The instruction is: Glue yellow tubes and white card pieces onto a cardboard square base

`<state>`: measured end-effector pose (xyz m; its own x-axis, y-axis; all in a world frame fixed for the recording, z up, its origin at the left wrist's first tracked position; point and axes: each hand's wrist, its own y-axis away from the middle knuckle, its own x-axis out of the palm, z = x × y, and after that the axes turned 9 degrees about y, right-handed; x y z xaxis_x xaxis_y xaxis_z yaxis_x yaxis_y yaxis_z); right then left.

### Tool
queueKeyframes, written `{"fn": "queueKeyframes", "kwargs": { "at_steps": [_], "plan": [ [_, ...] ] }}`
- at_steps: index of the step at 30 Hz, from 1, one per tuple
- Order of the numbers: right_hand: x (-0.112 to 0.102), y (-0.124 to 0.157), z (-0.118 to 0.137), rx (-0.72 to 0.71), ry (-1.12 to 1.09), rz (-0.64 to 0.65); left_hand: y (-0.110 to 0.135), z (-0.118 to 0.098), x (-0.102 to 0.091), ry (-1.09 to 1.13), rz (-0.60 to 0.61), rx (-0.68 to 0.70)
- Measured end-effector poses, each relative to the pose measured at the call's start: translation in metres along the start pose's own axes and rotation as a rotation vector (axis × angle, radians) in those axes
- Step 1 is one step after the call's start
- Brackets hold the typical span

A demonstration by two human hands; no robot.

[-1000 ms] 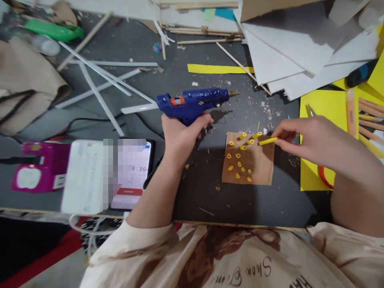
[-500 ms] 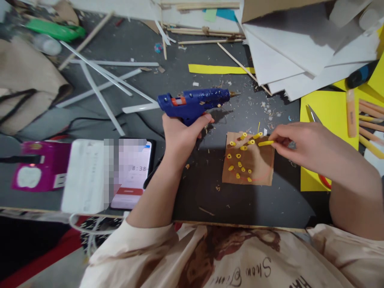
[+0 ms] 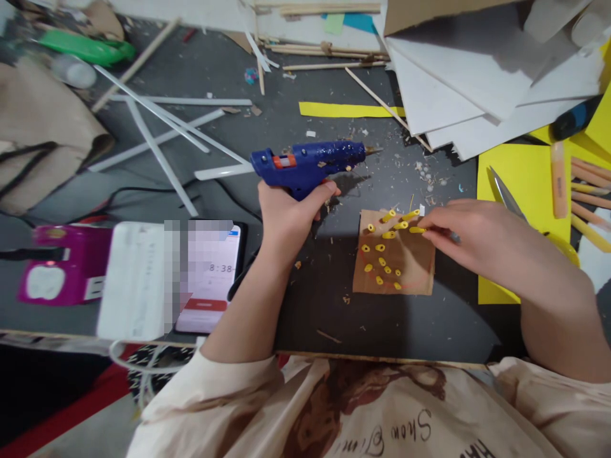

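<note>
My left hand (image 3: 286, 213) is closed round the grip of a blue glue gun (image 3: 310, 164), its nozzle pointing right, a white glue stick out the back. A brown cardboard square (image 3: 415, 267) lies right of it, dotted with several short yellow tube pieces (image 3: 382, 261) standing on end. My right hand (image 3: 472, 238) pinches a small yellow tube piece (image 3: 417, 229) over the square's upper right corner.
A phone (image 3: 212, 273), a white box (image 3: 133, 280) and a magenta case (image 3: 62, 264) sit at the left. White strips (image 3: 162, 127) cross the dark table. White boards (image 3: 477, 83), yellow paper (image 3: 520, 172), scissors (image 3: 506, 194) and pencils (image 3: 589, 191) lie at the right.
My right hand has slid left and slightly down, bringing the yellow piece over the cardboard's corner and uncovering the scissor blades. The left hand and glue gun have stayed put.
</note>
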<state>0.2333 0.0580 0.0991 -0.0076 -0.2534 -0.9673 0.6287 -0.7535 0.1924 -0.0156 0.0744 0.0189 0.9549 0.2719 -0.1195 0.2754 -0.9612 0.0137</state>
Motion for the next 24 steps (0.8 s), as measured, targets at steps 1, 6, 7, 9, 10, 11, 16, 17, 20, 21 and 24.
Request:
{"fn": "queueKeyframes", "kwargs": {
  "at_steps": [1, 6, 7, 9, 10, 11, 16, 17, 20, 21, 24],
  "plan": [
    [0.0003, -0.0002, 0.0001, -0.002, -0.006, -0.002, 0.0, -0.0002, 0.0002, 0.001, -0.001, -0.002],
    [0.0019, -0.001, -0.0003, 0.015, -0.009, 0.022, -0.0002, 0.0003, 0.0005, -0.005, -0.002, 0.004],
    [0.0021, -0.0013, -0.0001, 0.014, -0.011, 0.028, -0.0003, 0.0006, 0.0004, -0.005, 0.0, 0.007],
    [0.0023, -0.0018, 0.0005, 0.008, -0.017, 0.034, -0.0006, 0.0011, 0.0002, -0.002, 0.003, 0.008],
    [0.0023, -0.0021, 0.0009, 0.006, -0.021, 0.033, -0.0007, 0.0013, 0.0001, 0.0, 0.005, 0.006],
    [0.0021, -0.0025, 0.0013, 0.007, -0.027, 0.033, -0.0009, 0.0013, 0.0, 0.002, 0.006, 0.004],
    [0.001, -0.0047, 0.002, 0.011, -0.048, 0.025, -0.001, 0.0009, 0.0002, -0.005, 0.001, -0.002],
    [0.0009, -0.005, 0.0018, 0.009, -0.046, 0.025, -0.001, 0.0008, 0.0003, -0.005, 0.0, -0.005],
    [0.0009, -0.0055, 0.0015, 0.01, -0.027, 0.027, -0.0011, 0.0009, 0.0008, 0.0, 0.002, -0.017],
    [0.0011, -0.0055, 0.0016, 0.014, -0.019, 0.028, -0.0012, 0.0009, 0.0009, 0.002, 0.004, -0.023],
    [0.0017, -0.0054, 0.003, 0.02, -0.005, 0.04, -0.0015, 0.0009, 0.0012, 0.013, -0.003, -0.024]
  ]
}}
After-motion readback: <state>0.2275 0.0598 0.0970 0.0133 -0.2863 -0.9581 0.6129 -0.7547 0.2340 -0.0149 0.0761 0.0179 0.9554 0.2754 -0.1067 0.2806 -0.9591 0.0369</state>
